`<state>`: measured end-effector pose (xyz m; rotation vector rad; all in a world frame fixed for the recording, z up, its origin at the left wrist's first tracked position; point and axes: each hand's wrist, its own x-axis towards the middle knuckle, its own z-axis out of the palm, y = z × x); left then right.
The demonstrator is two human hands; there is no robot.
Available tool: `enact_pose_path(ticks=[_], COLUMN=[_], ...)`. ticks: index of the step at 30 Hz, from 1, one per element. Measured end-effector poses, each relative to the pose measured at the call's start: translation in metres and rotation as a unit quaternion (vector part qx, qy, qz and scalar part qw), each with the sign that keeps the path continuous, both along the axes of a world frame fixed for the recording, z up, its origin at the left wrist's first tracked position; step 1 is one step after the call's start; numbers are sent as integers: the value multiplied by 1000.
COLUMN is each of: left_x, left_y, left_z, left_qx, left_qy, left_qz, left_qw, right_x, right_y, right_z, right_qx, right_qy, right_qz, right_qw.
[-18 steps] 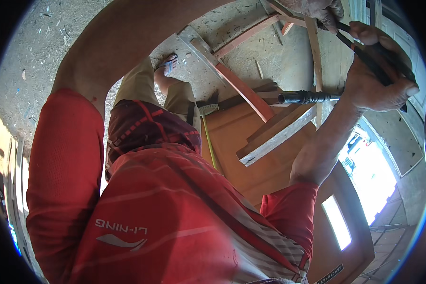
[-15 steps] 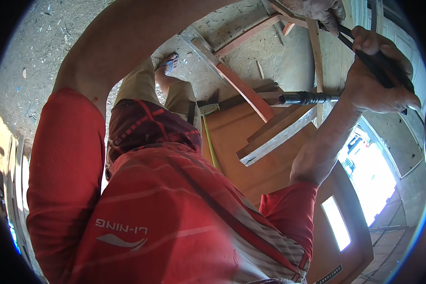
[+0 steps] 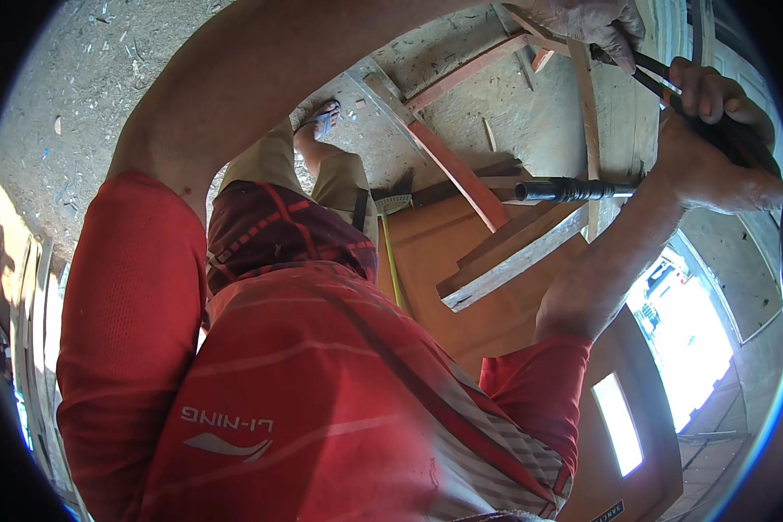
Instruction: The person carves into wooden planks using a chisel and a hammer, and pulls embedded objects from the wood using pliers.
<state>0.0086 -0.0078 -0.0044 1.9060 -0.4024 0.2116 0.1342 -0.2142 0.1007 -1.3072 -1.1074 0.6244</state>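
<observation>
At the upper right, my right hand (image 3: 718,143) is wrapped round the black handles of a long two-handled tool (image 3: 651,70) resembling pincers. My left hand (image 3: 587,22) reaches across the top of the view, fingers bent down by the tool's far end. What those fingers hold, if anything, is hidden, and the tool's jaws do not show clearly. Under my right wrist, a black ribbed grip on a metal shaft (image 3: 565,190) juts out leftward; its other end is covered by my forearm.
A brown wooden panel (image 3: 418,252) lies below, with a loose board (image 3: 513,265) and a yellow strip (image 3: 391,261) on it. Reddish timber pieces (image 3: 461,170) form a frame beyond. My sandalled foot (image 3: 322,120) stands on the littered floor (image 3: 78,113). Bright light enters at right.
My right hand has shifted slightly right with the tool handles, its fingers curled further over them. My left hand stays by the tool's far end. The whole view has drifted a little.
</observation>
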Motion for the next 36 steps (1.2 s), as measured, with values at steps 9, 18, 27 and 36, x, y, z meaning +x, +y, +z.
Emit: enact_pose_path(ticks=[9, 18, 27, 36], left_x=[6, 15, 11, -5], left_y=[6, 2, -1, 3], left_z=[-2, -9, -10, 24], left_qx=[-18, -68, -23, -48], left_qy=[7, 7, 92, 112], left_qz=[-8, 56, 119, 52], left_qw=[1000, 996, 988, 991], right_x=[-3, -45, -109, -155], right_y=[20, -131, -352, -330], right_z=[22, 78, -53, -141], right_qx=[-36, 56, 387, 139], right_qy=[115, 125, 245, 244], right_qz=[-136, -317, -699, -769], right_qw=[983, 939, 549, 574])
